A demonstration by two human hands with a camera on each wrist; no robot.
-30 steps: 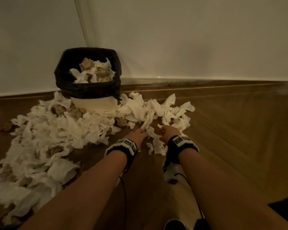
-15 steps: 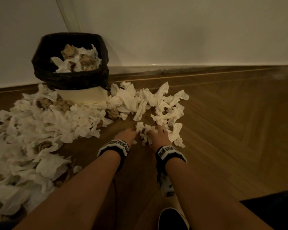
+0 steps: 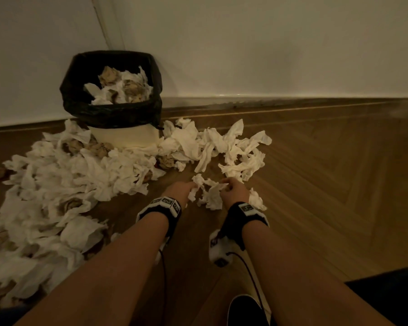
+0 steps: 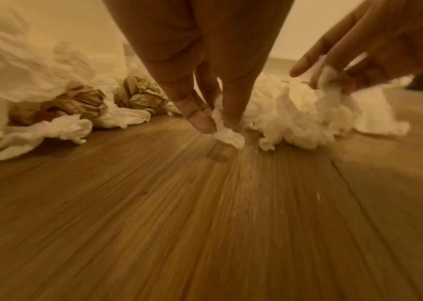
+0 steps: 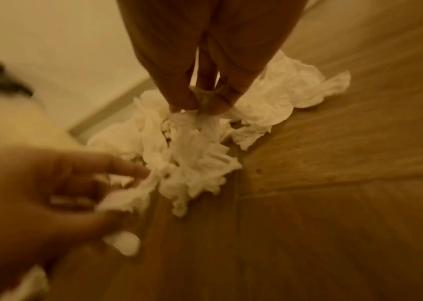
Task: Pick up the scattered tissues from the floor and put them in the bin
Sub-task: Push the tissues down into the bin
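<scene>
A bin [image 3: 111, 114] with a black liner stands in the corner, part full of white and brown crumpled tissues. White tissues [image 3: 85, 175] lie scattered on the wood floor in front of it and to its left and right. My left hand [image 3: 181, 189] pinches a small white tissue [image 4: 227, 135] between thumb and fingers just above the floor. My right hand [image 3: 231, 191] pinches a bunch of white tissue [image 5: 195, 154] that hangs down from its fingertips. Both hands are close together, near the front of the right-hand heap [image 3: 233, 149].
White walls meet behind the bin, with a skirting board [image 3: 292, 103] along the floor. Brown paper balls [image 4: 141, 95] lie among the white tissues. Herringbone wood floor [image 3: 327, 184] stretches to the right. My dark shoe [image 3: 245, 309] shows at the bottom edge.
Both hands have drawn back from the heap and lifted slightly, each now pinching tissue pulled out of the pile. The head view has tilted, so the bin sits lower in the picture.
</scene>
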